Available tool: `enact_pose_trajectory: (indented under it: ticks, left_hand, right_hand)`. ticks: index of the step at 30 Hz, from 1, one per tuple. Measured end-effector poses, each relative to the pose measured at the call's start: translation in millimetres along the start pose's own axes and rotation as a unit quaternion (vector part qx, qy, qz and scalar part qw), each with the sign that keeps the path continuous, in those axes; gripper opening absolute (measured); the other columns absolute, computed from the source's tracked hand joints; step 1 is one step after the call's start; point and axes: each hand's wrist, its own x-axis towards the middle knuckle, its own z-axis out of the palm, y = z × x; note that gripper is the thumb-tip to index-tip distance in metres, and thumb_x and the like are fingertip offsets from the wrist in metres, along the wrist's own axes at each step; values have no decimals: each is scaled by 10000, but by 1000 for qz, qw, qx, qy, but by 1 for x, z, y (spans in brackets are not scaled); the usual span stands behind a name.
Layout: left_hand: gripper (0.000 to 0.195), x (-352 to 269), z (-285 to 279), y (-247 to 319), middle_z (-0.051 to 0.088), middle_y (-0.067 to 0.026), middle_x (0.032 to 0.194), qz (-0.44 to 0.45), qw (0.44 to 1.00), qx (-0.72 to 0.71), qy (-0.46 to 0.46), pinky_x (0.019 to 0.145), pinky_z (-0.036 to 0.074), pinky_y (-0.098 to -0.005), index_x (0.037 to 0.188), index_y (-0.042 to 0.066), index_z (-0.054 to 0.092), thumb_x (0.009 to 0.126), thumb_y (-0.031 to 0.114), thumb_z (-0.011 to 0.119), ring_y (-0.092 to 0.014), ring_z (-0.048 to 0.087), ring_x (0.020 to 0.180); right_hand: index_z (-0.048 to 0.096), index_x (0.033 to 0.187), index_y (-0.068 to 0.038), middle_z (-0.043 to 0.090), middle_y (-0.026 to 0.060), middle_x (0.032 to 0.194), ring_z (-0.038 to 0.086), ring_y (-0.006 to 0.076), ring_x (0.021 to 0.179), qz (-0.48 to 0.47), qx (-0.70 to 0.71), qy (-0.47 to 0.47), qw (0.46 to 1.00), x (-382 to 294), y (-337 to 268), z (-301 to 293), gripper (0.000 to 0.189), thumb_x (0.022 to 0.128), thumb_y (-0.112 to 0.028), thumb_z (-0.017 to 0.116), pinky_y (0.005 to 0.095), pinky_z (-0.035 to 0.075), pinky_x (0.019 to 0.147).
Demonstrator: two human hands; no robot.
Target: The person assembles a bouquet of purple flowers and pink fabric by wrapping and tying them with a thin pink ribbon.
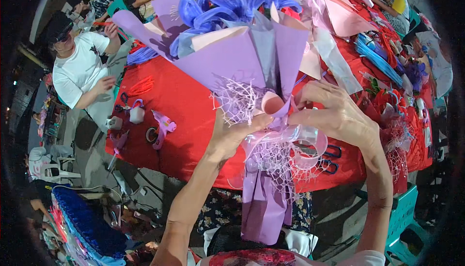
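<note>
A bouquet wrapped in purple paper (pixel 232 59) stands upright in front of me, with blue fuzzy pipe-cleaner flowers (pixel 225 6) at its top. My left hand (pixel 232 135) grips its narrow gathered neck, thumb across the front. On the neck's other side, the fingertips of my right hand (pixel 334 115) pinch at the gathered wrap; exactly what lies between them is partly hidden. White net mesh (pixel 238 100) bunches above my left thumb, and more mesh (pixel 279 160) hangs below the neck. A shiny iridescent ribbon (pixel 312 146) loops there, over the purple lower wrap (pixel 265 200).
On the red-covered table (pixel 189 95) lie a pink glue gun (pixel 163 128), a tape roll (pixel 151 135), scissors (pixel 124 100) and blue pipe cleaners (pixel 377 57). Another glue gun (pixel 118 142) is at the left edge. A person in white (pixel 81 66) sits left; a green chair (pixel 405 218) stands right.
</note>
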Motion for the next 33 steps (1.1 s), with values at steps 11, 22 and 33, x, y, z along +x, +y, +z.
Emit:
enact_pose_trajectory:
  ticks: [11,22,33]
  left_hand:
    - [457,2,2,-6,611,-242,968,64,996,-27,-48,758,528,-332,1014,-189,436,768,99,692,-239,634,845]
    - [449,-6,22,10,622,-226,938,85,996,-23,-35,770,538,-330,1071,-151,419,758,36,681,-231,639,846]
    - [379,-4,23,12,621,-126,968,107,992,-17,-72,759,518,-296,1079,-47,552,739,48,691,-181,624,855]
  right_hand:
    - [624,959,-10,606,99,895,598,203,786,123,247,91,957,-5,-17,20,211,748,0,632,311,482,685]
    - [495,1001,-16,521,45,851,490,118,760,280,280,340,853,-15,-16,66,471,676,-202,781,271,411,704]
    - [281,1317,68,524,198,1166,520,249,1079,302,432,178,831,-12,1,53,877,678,-276,774,371,410,926]
